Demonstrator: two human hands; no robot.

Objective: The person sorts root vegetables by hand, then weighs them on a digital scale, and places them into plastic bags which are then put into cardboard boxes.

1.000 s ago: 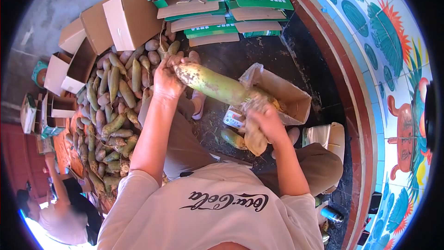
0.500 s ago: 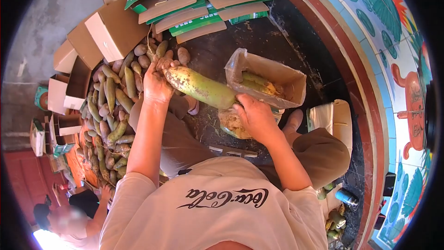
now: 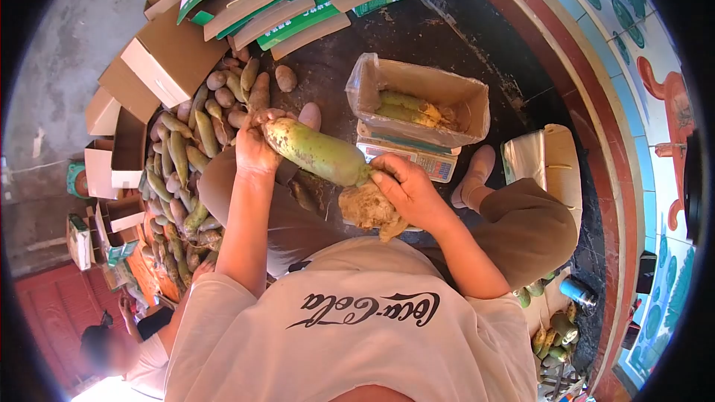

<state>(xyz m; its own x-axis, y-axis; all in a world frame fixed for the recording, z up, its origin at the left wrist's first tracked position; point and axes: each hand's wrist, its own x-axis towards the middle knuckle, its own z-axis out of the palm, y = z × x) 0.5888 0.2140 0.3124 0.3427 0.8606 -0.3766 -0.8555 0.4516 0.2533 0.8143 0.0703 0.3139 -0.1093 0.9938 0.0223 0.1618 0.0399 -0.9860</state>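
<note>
A large green radish (image 3: 316, 152), brown and scuffed at its left end, lies slantwise between my two hands. My left hand (image 3: 258, 147) is closed round that scuffed end, its fingers curled at the tip. At the lower right end, my right hand (image 3: 408, 192) pinches the narrow stem side with thumb and fingers. Just below my right fingers, a tan crumpled clump (image 3: 370, 210) shows over my lap. Beyond the radish stands a plastic-lined carton (image 3: 469, 115) with green radishes (image 3: 402, 104) inside, on top of a scale (image 3: 432, 164).
To the left lies a heap of radishes (image 3: 179, 152) on the floor. Open brown cartons (image 3: 175, 52) border it, and flattened green boxes (image 3: 298, 26) are stacked behind. Another lined carton (image 3: 558, 164) stands right of my knee. A person (image 3: 138, 350) is at the lower left.
The radish and both hands have shifted slightly down, and the radish's right end has swung lower. More of the scale shows now. The view has turned a little.
</note>
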